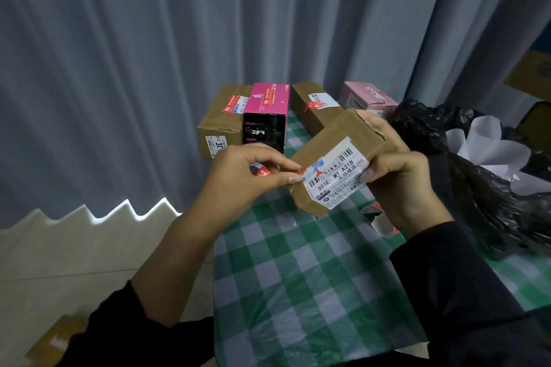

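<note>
Parcel: small brown carton [328, 143], held tilted in the air above the counter [298, 277], centre-right of the frame.
Label: white shipping label [337, 176] across the near face, with red and blue sticker scraps at its left edge.
Left hand [247, 176] grip: thumb and forefinger pressed together, pinching the label's left edge.
Right hand [399, 185] grip: curled round the carton's right end, thumb on the label, fingers behind.
Handling: probably light and stiff; card walls likely to dent under a hard squeeze. Label thin, apt to tear. Best held by the ends and peeled slowly from the loose edge.
Around: pink box [267, 116] between two brown cartons [220, 119] at the counter's far end, pale pink box [366, 98] beyond. Black bag [507, 202] of white paper at right.
In the way: torn scrap [381, 217] on the cloth under the right hand; bag close by that wrist.
</note>
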